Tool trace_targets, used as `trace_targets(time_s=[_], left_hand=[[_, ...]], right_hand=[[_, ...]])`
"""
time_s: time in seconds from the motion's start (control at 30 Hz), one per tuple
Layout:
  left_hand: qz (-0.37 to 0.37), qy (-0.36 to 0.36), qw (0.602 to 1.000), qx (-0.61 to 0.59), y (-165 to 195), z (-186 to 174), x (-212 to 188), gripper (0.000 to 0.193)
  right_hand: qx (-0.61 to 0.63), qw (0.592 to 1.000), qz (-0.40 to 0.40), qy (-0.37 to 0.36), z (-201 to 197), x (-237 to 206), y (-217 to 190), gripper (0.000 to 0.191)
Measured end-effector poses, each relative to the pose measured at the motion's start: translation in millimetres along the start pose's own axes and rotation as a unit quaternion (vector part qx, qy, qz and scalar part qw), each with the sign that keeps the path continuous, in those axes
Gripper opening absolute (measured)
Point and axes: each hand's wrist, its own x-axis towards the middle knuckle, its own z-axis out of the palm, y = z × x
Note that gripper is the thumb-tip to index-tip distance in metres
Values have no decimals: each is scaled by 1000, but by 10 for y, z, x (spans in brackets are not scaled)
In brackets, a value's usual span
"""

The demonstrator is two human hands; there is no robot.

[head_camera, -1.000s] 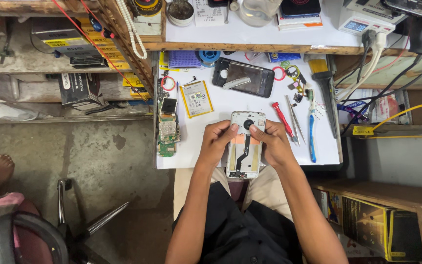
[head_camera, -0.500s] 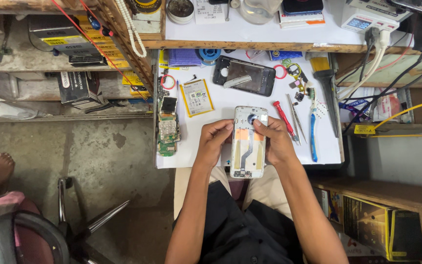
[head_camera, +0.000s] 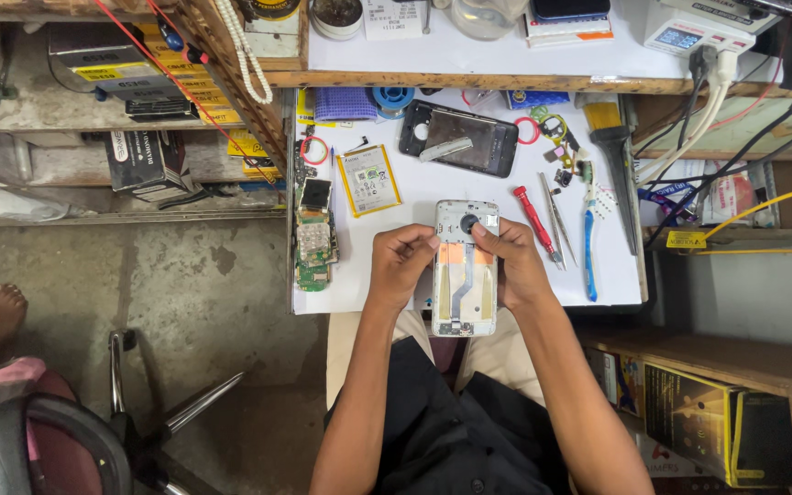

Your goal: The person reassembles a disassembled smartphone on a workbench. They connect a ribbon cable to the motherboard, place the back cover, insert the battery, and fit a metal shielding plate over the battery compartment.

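1. The white worktop [head_camera: 368,284] is taken as the landmark; every loose part lies on it, below a wooden shelf [head_camera: 469,81].
2. An opened phone [head_camera: 463,270] is held at the near edge of the worktop, its lower end overhanging toward the lap, its back off and an orange flex strip showing.
3. A black phone frame [head_camera: 458,139] lies at the far side of the worktop, well apart from the opened phone.
4. The left hand [head_camera: 400,266] is closed around the left edge of the phone, with thumb and fingertips curled onto its upper part.
5. The right hand [head_camera: 515,266] is clasped on the right edge, its thumb pressed near the round camera ring; both hands are gripping, not spread.
6. A yellow battery [head_camera: 369,180] and a green circuit board [head_camera: 312,240] lie to the left on the worktop; a red screwdriver [head_camera: 533,220], tweezers [head_camera: 554,220] and a blue tool [head_camera: 588,240] lie to the right.
7. The step in hand appears to be work on the upper inside of the phone; the next move would call for a steady left-hand hold and fine fingertip pressure near the camera.
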Motion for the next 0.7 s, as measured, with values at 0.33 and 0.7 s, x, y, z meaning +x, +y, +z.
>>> trace_targets(time_s=[0.33,0.7], left_hand=[[13,-14,1000,-20,-5,-8,13,7],[7,-54,998,12,138,23,12,20]], right_hand=[[-2,1000,-3,-28,10,0,-4,24],[-15,1000,-9,-26,62,-18,-26,24]])
